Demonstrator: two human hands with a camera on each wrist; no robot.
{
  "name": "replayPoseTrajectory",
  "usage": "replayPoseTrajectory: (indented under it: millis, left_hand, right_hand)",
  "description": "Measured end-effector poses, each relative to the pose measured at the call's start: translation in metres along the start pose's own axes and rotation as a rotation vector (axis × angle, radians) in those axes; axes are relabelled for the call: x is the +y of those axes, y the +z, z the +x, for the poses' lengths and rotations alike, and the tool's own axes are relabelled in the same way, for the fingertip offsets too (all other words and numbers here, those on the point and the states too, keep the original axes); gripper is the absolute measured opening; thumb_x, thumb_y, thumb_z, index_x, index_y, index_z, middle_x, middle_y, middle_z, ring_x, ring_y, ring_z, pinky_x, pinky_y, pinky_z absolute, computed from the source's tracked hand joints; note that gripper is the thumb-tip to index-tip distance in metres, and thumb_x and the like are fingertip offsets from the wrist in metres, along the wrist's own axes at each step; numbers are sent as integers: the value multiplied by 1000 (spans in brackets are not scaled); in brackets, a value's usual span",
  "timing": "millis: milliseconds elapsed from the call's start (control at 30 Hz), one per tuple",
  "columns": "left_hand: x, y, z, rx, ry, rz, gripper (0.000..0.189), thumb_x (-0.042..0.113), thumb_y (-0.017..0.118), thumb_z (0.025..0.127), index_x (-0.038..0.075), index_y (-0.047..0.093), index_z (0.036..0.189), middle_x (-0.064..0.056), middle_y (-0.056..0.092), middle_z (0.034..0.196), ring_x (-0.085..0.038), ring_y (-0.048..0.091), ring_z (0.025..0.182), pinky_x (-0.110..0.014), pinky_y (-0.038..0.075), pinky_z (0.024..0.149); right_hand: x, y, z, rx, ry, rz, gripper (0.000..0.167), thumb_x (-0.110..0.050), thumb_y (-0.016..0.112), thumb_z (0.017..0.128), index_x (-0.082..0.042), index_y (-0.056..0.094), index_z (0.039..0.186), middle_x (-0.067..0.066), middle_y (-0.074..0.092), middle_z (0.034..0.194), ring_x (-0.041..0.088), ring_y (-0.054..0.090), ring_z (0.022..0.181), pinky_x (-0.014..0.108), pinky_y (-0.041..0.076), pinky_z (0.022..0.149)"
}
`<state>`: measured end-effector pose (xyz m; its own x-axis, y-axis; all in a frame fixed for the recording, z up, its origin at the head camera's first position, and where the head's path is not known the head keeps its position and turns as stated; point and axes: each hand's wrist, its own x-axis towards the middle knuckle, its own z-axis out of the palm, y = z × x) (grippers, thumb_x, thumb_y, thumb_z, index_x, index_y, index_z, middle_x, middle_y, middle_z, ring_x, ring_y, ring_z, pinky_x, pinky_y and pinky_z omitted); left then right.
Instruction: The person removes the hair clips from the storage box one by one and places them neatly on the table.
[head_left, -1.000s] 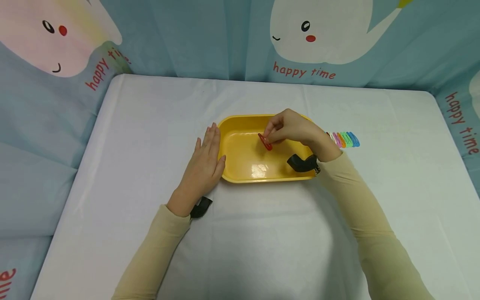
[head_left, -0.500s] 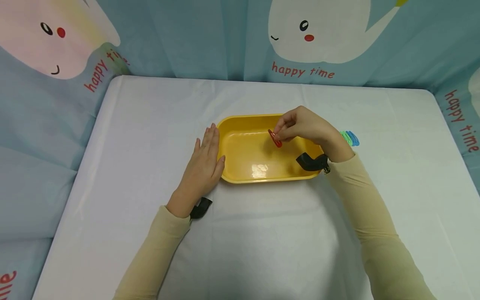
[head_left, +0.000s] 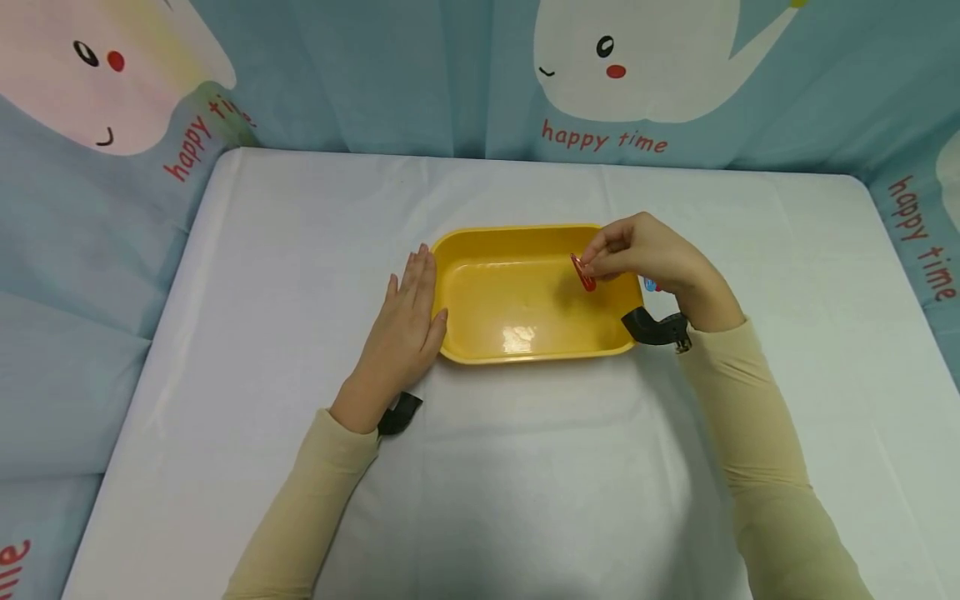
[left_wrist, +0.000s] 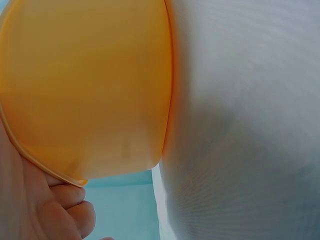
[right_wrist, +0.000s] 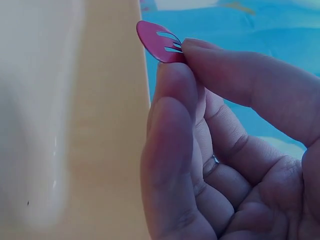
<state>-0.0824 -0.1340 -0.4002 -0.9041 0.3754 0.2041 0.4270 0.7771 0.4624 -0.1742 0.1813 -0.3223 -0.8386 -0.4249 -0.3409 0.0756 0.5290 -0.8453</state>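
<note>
In the head view, a yellow tray (head_left: 517, 308) sits on the white table. My left hand (head_left: 401, 321) rests against its left rim with the fingers straight. The left wrist view has the tray's outer wall (left_wrist: 90, 90) close up, with the fingers along its rim. Over the right part of the tray, my right hand (head_left: 652, 257) pinches a red snap hair clip (head_left: 583, 273) between thumb and fingertips. In the right wrist view this hair clip (right_wrist: 157, 42) sticks out past the fingertips, its slotted end partly covered by them.
Right of the tray, a few bits of colour show from other hair clips (head_left: 651, 285), mostly hidden behind the right hand. A blue curtain (head_left: 397, 75) with whale prints hangs behind the table. A black wrist camera (head_left: 652, 327) overlaps the tray's right edge.
My right hand has moved rightward over the tray with the red hair clip still pinched, covering most of the row of coloured clips. The left hand stays at the tray's left rim.
</note>
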Motion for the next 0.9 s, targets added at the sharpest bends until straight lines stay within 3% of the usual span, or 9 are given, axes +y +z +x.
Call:
replayPoseTrajectory:
  millis: [600, 900]
  left_hand:
    - [1, -1, 0, 8, -1, -6, 62, 20, 35, 99, -7, 9, 148, -18, 6, 156, -29, 7, 143, -53, 10, 111]
    - [1, 0, 0, 2, -3, -6, 62, 21, 35, 99, -7, 8, 148, -18, 4, 156, -27, 3, 144, -52, 8, 112]
  right_hand:
    - [17, -18, -16, 59, 35, 44, 12, -3, 67, 84, 7, 67, 91, 2, 70, 79, 17, 66, 74, 26, 54, 70]
    - [28, -29, -24, 73, 32, 33, 11, -8, 69, 85, 2, 70, 88, 2, 71, 79, 23, 65, 72, 31, 54, 65]
